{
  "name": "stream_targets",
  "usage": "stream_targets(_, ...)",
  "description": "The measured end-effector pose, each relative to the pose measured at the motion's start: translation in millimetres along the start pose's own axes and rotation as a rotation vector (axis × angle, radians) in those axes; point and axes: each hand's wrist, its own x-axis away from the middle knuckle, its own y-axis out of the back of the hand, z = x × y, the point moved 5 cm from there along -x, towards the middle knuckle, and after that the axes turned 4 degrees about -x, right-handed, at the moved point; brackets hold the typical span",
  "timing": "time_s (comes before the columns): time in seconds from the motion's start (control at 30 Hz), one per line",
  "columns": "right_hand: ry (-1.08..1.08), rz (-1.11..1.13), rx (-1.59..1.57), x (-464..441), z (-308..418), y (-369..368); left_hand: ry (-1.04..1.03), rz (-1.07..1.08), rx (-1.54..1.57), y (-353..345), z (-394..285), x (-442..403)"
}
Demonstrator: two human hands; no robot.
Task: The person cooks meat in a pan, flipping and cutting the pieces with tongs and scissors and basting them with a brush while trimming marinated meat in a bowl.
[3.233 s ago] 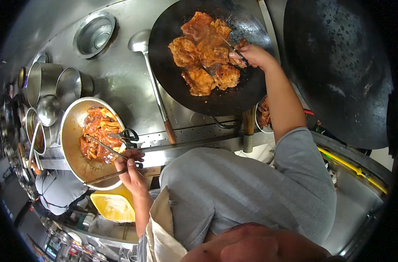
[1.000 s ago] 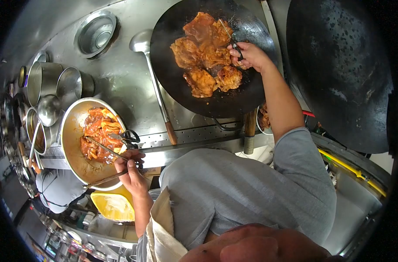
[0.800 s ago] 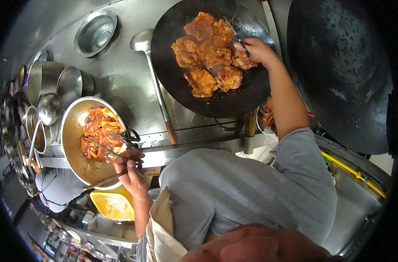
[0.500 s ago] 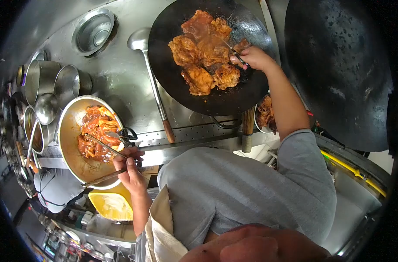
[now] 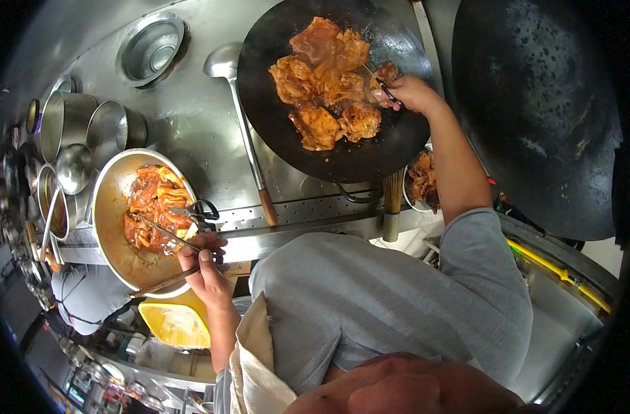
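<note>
The brown meat (image 5: 316, 127) sat in the black wok (image 5: 370, 155) at twelve o'clock. Your right hand (image 5: 413, 93) held a black-handled tool (image 5: 387, 92) there. At nine o'clock, your left hand (image 5: 208, 272) held spread metal tongs (image 5: 166, 231) over a big bowl (image 5: 132, 268). A ladle (image 5: 246, 131) lay on the counter (image 5: 190, 124) at eleven o'clock.

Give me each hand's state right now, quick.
Left hand: closed around metal tongs, their arms spread.
Right hand: closed on what look like black-handled scissors, over the wok.

Under the right fingers (image 5: 402, 90), one wok (image 5: 277, 134); below these, one brush (image 5: 392, 207); beside the left fingers (image 5: 206, 243), one bowl (image 5: 114, 231); between, one ladle (image 5: 224, 62).
</note>
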Motion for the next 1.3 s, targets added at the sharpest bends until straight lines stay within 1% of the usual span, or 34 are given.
stream_targets(0.03,0.0,0.0,0.0,-2,-3,-2,-0.002,0.003,-0.003,0,0,0)
stream_targets(0.1,-0.021,0.026,-0.185,-11,-14,-8,0.014,0.001,-0.001,0,-2,0)
stream_targets(0.13,-0.022,0.025,-0.186,-16,-18,-8,0.028,-0.002,0.002,0,-2,-1)
stream_targets(0.2,-0.025,0.116,-0.296,-21,-18,-11,0.022,-0.001,0.006,-1,-3,-1)
stream_targets(0.3,0.01,0.1,-0.378,-11,-6,-12,0.024,-0.007,0.017,0,-2,-2)
stream_targets(0.43,0.002,0.112,-0.345,-8,1,-10,0.04,-0.009,0.011,1,1,-3)
stream_targets(0.53,0.0,0.122,-0.403,-1,10,-10,0.036,-0.011,0.026,0,2,-2)
stream_targets(0.6,0.071,0.136,-0.492,-11,6,-16,0.039,-0.01,0.023,1,2,-2)
stream_targets(0.63,0.071,0.134,-0.493,-17,2,-19,0.041,-0.008,0.018,0,2,-3)
stream_targets(0.7,0.068,0.181,-0.594,-23,2,-23,0.034,-0.004,0.017,-1,0,-3)
stream_targets(0.8,0.067,0.132,-0.598,-18,15,-23,0.021,-0.004,0.029,-2,0,-4)
stream_targets(0.9,0.069,0.107,-0.519,-31,9,-27,0.014,-0.004,0.034,-1,0,-4)
stream_targets(1.03,0.072,0.093,-0.495,-30,9,-30,0.016,0.001,0.029,-4,-1,-5)
stream_targets(1.1,0.136,0.043,-0.428,-29,10,-29,0.018,-0.002,0.021,-4,-1,-4)
stream_targets(1.13,0.136,0.046,-0.428,-23,11,-28,0.018,-0.006,0.012,-3,-1,-4)
stream_targets(1.2,0.125,0.025,-0.612,-11,13,-25,0.02,-0.018,0.013,0,1,-4)
stream_targets(1.3,0.182,0.003,-0.543,-21,5,-24,0.028,-0.014,0.007,-1,0,-4)
